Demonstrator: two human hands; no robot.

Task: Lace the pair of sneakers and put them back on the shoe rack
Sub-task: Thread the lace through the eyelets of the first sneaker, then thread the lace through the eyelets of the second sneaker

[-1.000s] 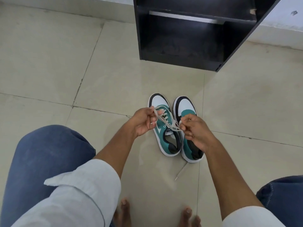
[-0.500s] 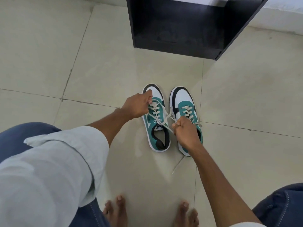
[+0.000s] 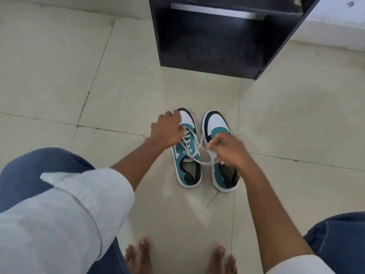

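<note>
Two teal, white and black sneakers stand side by side on the floor, toes pointing away from me. The left sneaker (image 3: pixel 186 165) has a white lace (image 3: pixel 194 150) through its eyelets. My left hand (image 3: pixel 166 131) rests over its toe end and pinches the lace near the upper eyelets. My right hand (image 3: pixel 230 151) hovers over the right sneaker (image 3: pixel 217 123), gripping the other end of the same lace, which stretches across between the shoes. A loose lace end (image 3: pixel 212 200) trails on the floor behind the right sneaker.
A black shoe rack (image 3: pixel 213 34) with an open lower shelf stands on the tiled floor just beyond the shoes, against a white wall. My knees in blue jeans flank the view, and my bare feet (image 3: pixel 177 258) are at the bottom.
My left hand has slid forward toward the left sneaker's toe. My right hand has lifted and shifted forward over the right sneaker, drawing the lace sideways. The camera tilted up slightly.
</note>
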